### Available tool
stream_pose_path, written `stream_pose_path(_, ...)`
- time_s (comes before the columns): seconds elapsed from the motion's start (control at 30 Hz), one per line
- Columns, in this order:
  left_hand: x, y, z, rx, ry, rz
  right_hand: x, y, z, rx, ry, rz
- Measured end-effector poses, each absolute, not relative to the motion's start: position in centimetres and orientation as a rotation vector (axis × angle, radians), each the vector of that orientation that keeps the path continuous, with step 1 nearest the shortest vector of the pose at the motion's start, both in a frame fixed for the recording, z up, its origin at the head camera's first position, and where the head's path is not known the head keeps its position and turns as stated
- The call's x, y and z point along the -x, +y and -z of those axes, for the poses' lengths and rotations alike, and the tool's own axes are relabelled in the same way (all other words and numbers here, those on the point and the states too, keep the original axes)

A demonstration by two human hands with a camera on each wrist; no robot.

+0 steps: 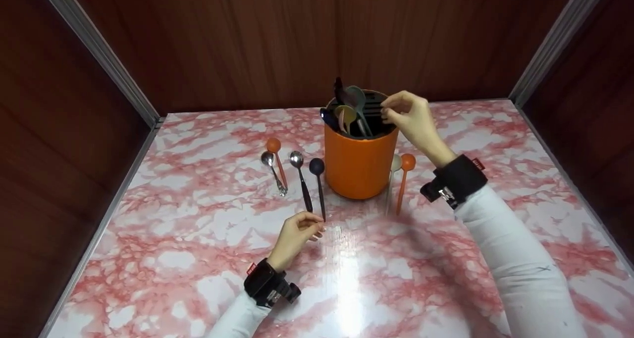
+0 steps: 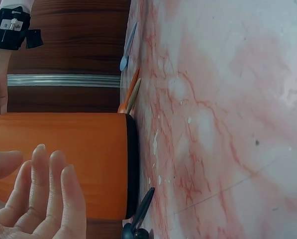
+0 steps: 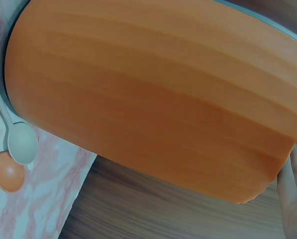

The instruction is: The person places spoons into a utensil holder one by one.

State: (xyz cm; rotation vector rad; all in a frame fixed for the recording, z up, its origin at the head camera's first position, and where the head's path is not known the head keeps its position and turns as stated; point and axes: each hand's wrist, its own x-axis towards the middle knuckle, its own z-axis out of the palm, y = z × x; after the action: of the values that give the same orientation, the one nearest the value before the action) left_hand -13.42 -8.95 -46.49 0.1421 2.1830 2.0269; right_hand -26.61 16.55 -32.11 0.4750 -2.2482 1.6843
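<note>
An orange utensil holder (image 1: 361, 164) with a dark slotted inside stands upright on the marbled table. Several utensils rise from it, among them a green spoon (image 1: 355, 96) and a yellowish spoon (image 1: 345, 114). My right hand (image 1: 408, 117) is over the holder's right rim, fingertips bent in at its opening, with no utensil showing in them. Low in front of the holder, my left hand (image 1: 299, 234) has its fingers loosely bent, fingertips by the handle end of a dark spoon (image 1: 317, 167). In the left wrist view, the left hand's palm (image 2: 39, 199) holds nothing.
Left of the holder lie a black-handled metal spoon (image 1: 296, 159), an ornate metal spoon (image 1: 267, 158) and an orange spoon (image 1: 273, 145). At its right lie a pale spoon (image 1: 396, 163) and another orange spoon (image 1: 408, 162). Wood-look panels (image 1: 247, 45) enclose the table.
</note>
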Motion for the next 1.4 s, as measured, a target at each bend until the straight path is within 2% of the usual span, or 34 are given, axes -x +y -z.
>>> stream_pose_path(0.63, 13.5, -9.1, 46.6, -0.168, 2.217, -2.003, 25.3, 18.1, 32.8, -0.476, -2.122, -1.765)
stream_pose_path(1.4, 13.4, -9.0, 46.5, -0.196, 2.21, -2.01, 23.5, 22.4, 33.9, -0.341, -2.162, -1.797)
